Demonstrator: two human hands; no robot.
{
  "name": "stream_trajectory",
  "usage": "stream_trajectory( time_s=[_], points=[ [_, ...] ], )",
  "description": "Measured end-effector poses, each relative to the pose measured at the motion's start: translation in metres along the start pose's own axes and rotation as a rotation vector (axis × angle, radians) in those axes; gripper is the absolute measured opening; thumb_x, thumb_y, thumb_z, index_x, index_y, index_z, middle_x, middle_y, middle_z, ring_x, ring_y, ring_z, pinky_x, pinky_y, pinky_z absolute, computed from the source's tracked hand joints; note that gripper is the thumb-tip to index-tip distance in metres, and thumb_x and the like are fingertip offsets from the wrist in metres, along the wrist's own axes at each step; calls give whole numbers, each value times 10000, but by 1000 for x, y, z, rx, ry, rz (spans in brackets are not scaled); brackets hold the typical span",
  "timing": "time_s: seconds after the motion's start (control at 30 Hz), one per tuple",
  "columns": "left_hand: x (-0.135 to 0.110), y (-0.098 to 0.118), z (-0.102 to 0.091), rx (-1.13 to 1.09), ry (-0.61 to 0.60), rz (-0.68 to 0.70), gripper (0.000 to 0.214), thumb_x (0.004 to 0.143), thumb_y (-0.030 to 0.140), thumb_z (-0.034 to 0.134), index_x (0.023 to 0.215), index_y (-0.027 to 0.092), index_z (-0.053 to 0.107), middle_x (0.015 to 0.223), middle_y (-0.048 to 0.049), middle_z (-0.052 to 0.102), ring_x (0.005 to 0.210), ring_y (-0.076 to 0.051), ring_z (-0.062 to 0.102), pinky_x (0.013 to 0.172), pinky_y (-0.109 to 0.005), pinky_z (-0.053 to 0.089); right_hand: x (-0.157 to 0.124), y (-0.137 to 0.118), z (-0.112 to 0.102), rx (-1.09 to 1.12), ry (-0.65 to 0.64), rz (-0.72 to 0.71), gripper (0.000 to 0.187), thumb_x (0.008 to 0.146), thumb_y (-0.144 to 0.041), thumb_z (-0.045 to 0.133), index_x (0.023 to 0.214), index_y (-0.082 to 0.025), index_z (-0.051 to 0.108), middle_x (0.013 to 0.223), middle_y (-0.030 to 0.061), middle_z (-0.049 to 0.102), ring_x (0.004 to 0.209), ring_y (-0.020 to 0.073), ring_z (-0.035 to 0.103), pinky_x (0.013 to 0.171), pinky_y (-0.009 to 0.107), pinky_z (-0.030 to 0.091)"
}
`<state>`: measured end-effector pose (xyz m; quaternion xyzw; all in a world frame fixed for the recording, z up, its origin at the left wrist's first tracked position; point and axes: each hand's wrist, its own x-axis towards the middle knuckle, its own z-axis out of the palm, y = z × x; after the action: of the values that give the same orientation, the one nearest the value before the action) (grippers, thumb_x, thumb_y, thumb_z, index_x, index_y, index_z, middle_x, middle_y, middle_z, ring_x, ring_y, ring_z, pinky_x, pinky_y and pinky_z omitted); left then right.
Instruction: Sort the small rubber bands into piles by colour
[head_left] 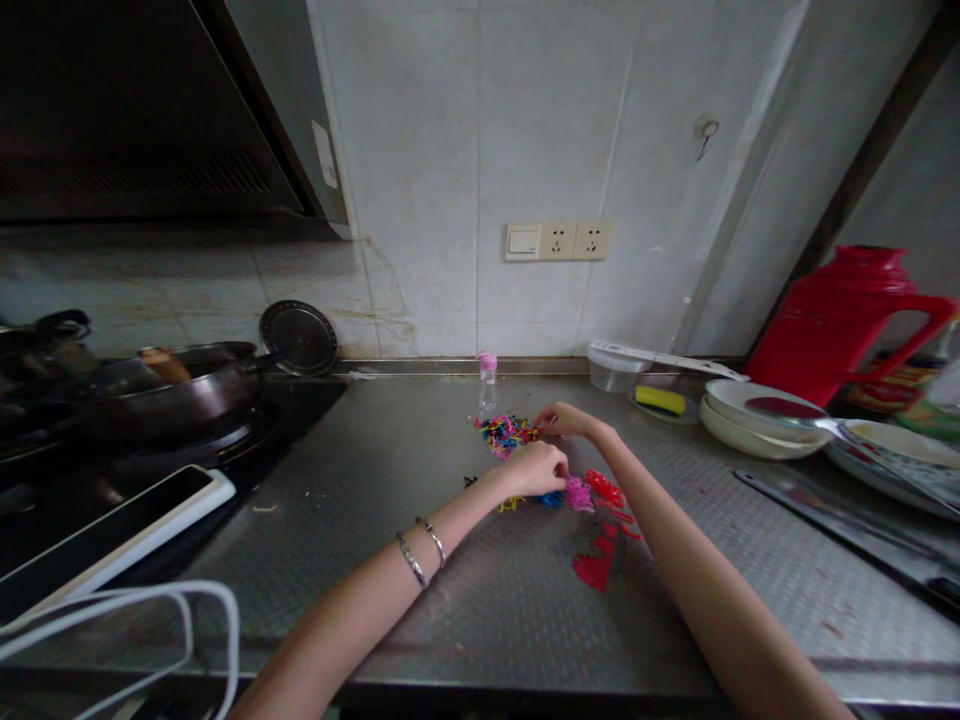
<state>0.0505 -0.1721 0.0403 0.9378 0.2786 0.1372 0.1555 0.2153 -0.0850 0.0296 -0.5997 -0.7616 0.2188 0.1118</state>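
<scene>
A mixed heap of small coloured rubber bands (501, 434) lies on the metal counter. My right hand (568, 420) reaches to the heap's right edge, fingertips drawn together among the bands. My left hand (536, 468) is closed in a pinch just above a pile of pink bands (578, 494); whatever its fingers hold is too small to make out. Close by are piles of red bands (604, 489), blue bands (552, 499) and yellow bands (512, 504), the last partly behind my left wrist. Some black bands (470, 481) show beyond that forearm.
Behind the heap stands a small clear bottle (487, 385) with a pink cap. A torn red piece (596, 560) lies nearer me. Bowls (757, 430), a yellow sponge (660, 401) and a red jug (832, 320) are at right. A pan (180, 390) sits on the stove at left.
</scene>
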Motion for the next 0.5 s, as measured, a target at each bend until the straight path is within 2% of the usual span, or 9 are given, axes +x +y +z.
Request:
stream_trajectory(
  time_s=[0.1, 0.23, 0.37, 0.5],
  points=[
    [2, -5, -4, -59, 11, -4, 182, 670, 256, 594, 798, 165, 686, 703, -39, 662, 596, -118, 554, 550, -205, 367, -1, -1, -1, -22, 5, -10, 380, 604, -110, 507, 939, -148, 682, 699, 16, 668, 522, 82, 521, 438, 136, 359],
    [6, -25, -24, -196, 102, -35, 198, 676, 264, 588, 785, 128, 684, 679, -39, 649, 584, -106, 532, 538, -200, 358, -1, 1, -1, -28, 25, -45, 346, 605, -122, 511, 898, -148, 695, 661, 12, 665, 518, 89, 532, 461, 147, 376],
    [6, -59, -48, -343, 269, -109, 242, 699, 277, 561, 798, 87, 674, 678, -52, 640, 590, -101, 514, 555, -204, 374, 1, 5, -1, -35, 51, -37, 349, 623, -118, 516, 926, -134, 687, 640, 19, 660, 512, 90, 535, 459, 149, 380],
    [0, -97, -61, -448, 388, -282, 226, 698, 241, 548, 780, 67, 667, 609, -36, 610, 517, -80, 472, 517, -201, 359, 1, 6, -5, -43, 42, -35, 344, 627, -136, 551, 945, -131, 682, 668, 32, 667, 520, 96, 544, 463, 155, 395]
  ],
)
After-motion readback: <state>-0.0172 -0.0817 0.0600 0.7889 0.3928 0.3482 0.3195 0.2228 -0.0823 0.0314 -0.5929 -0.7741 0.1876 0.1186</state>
